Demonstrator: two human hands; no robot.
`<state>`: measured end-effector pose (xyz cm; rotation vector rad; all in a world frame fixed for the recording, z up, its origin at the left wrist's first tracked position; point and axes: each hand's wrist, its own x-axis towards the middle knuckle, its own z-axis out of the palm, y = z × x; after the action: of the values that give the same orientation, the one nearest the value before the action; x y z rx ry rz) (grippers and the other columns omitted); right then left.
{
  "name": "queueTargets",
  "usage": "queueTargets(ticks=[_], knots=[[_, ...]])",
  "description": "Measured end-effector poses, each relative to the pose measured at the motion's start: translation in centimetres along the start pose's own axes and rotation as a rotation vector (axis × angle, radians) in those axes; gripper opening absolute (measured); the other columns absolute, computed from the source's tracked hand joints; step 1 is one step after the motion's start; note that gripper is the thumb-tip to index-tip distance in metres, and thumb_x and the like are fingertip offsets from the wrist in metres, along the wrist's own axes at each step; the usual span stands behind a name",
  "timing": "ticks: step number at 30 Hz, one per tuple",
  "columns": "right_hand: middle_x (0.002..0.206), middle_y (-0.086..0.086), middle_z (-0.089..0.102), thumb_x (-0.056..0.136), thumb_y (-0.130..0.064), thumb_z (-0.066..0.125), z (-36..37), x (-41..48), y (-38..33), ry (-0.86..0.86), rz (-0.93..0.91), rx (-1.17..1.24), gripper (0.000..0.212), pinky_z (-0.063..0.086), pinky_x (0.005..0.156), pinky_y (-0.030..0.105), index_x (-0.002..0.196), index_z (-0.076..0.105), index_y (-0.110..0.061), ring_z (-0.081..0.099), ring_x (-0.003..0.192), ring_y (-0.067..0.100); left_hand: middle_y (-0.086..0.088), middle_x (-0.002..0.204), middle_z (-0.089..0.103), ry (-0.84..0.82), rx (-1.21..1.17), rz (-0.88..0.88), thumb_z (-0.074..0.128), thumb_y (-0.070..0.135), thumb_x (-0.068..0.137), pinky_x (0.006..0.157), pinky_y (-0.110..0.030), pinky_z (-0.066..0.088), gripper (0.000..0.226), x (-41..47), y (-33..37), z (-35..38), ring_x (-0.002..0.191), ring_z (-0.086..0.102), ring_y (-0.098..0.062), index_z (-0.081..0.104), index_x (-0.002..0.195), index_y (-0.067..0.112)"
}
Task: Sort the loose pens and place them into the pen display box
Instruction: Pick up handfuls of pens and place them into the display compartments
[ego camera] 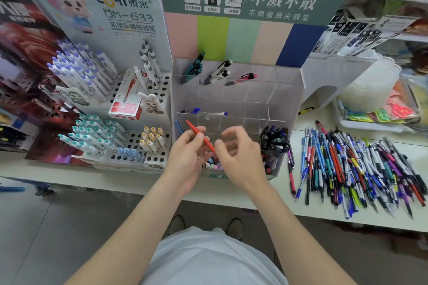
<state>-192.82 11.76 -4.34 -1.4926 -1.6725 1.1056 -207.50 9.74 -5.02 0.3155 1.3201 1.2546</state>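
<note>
Two hands are meeting at mid-frame. The left hand [187, 152] is pinching a red pen [192, 127], its long axis slanting from upper left down to the right hand [239, 156]. That hand's fingers are curling loosely, its grip impossible to tell through blur. Beyond, the clear pen display box [288, 92] is standing, with loose pens [347, 169] lying at right.

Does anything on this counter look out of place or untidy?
Yes. A heap of loose pens lies crisscrossed on the counter, right of the clear display box. A red-and-white carton leans tilted on the perforated pen stand, covering holes. The left hand holds a red pen.
</note>
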Motion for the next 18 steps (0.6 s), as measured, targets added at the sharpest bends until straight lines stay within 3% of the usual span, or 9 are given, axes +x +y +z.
queueTargets(ticks=[2, 3, 5, 7, 10, 13, 15, 18], knots=[[0.073, 0.002, 0.076, 0.101, -0.024, 0.066, 0.7, -1.2, 1.3, -0.062, 0.074, 0.127, 0.009, 0.062, 0.064, 0.046, 0.108, 0.065, -0.030, 0.074, 0.066, 0.021, -0.006, 0.099, 0.068, -0.011, 0.008, -0.009, 0.053, 0.016, 0.112, 0.085, -0.038, 0.058, 0.019, -0.1, -0.2, 0.0, 0.091, 0.068, -0.021, 0.069, 0.123, 0.013], [0.074, 0.003, 0.076, 0.102, -0.019, 0.066, 0.9, -1.5, 1.8, -0.028, 0.106, 0.224, 0.009, 0.061, 0.060, 0.044, 0.106, 0.069, -0.027, 0.074, 0.066, 0.023, -0.007, 0.101, 0.070, -0.017, 0.018, -0.024, 0.054, 0.015, 0.111, 0.082, -0.036, 0.058, 0.020, -0.1, -0.2, 0.0, 0.091, 0.071, -0.021, 0.068, 0.125, 0.013], [0.071, 0.001, 0.074, 0.103, -0.012, 0.067, 0.6, -1.8, 2.6, 0.143, 0.149, 0.370, 0.011, 0.055, 0.056, 0.033, 0.102, 0.075, -0.018, 0.069, 0.060, 0.016, -0.010, 0.105, 0.074, -0.024, 0.069, -0.061, 0.055, 0.012, 0.110, 0.073, -0.031, 0.060, 0.020, -0.5, -0.2, 0.3, 0.083, 0.077, -0.016, 0.067, 0.127, 0.012], [0.069, 0.004, 0.070, 0.104, -0.014, 0.067, -0.3, -1.5, 3.5, 0.337, 0.155, 0.396, 0.013, 0.054, 0.056, 0.036, 0.101, 0.077, -0.020, 0.064, 0.060, 0.019, -0.015, 0.110, 0.075, -0.020, 0.137, -0.092, 0.056, 0.007, 0.108, 0.066, -0.029, 0.059, 0.023, -0.5, -0.4, 0.4, 0.077, 0.078, -0.012, 0.066, 0.128, 0.010], [0.069, 0.004, 0.064, 0.110, -0.022, 0.054, -1.2, -0.9, 5.3, 0.455, 0.135, 0.283, 0.020, 0.051, 0.054, 0.043, 0.108, 0.072, -0.027, 0.058, 0.059, 0.022, -0.011, 0.096, 0.073, -0.019, 0.235, -0.110, 0.055, -0.002, 0.104, 0.056, -0.021, 0.056, 0.029, -0.4, -0.8, 0.5, 0.064, 0.074, -0.007, 0.063, 0.129, 0.007], [0.078, -0.008, 0.065, 0.112, -0.022, 0.048, -1.3, -0.3, 6.3, 0.424, 0.058, -0.028, 0.021, 0.047, 0.058, 0.035, 0.111, 0.068, -0.026, 0.057, 0.062, 0.008, -0.009, 0.095, 0.070, -0.015, 0.330, -0.094, 0.052, -0.002, 0.105, 0.054, -0.017, 0.054, 0.026, -0.3, -1.2, 0.3, 0.059, 0.071, -0.002, 0.063, 0.128, 0.007], [0.096, -0.008, 0.070, 0.111, -0.023, 0.050, -1.0, 0.1, 6.7, 0.305, 0.018, -0.168, 0.022, 0.053, 0.074, 0.029, 0.123, 0.069, -0.020, 0.063, 0.082, 0.004, -0.008, 0.096, 0.070, -0.030, 0.373, -0.083, 0.052, -0.001, 0.106, 0.055, -0.016, 0.054, 0.024, -0.3, -1.2, 0.3, 0.058, 0.070, -0.001, 0.063, 0.124, 0.008], [0.103, -0.007, 0.071, 0.111, -0.031, 0.050, -0.6, 0.0, 7.0, 0.143, 0.039, -0.223, 0.033, 0.056, 0.084, 0.031, 0.140, 0.061, -0.020, 0.068, 0.092, 0.010, -0.006, 0.103, 0.076, -0.087, 0.505, -0.087, 0.054, 0.004, 0.105, 0.072, -0.031, 0.061, 0.022, 0.1, -1.8, 0.2, 0.075, 0.077, -0.007, 0.068, 0.119, 0.014]])
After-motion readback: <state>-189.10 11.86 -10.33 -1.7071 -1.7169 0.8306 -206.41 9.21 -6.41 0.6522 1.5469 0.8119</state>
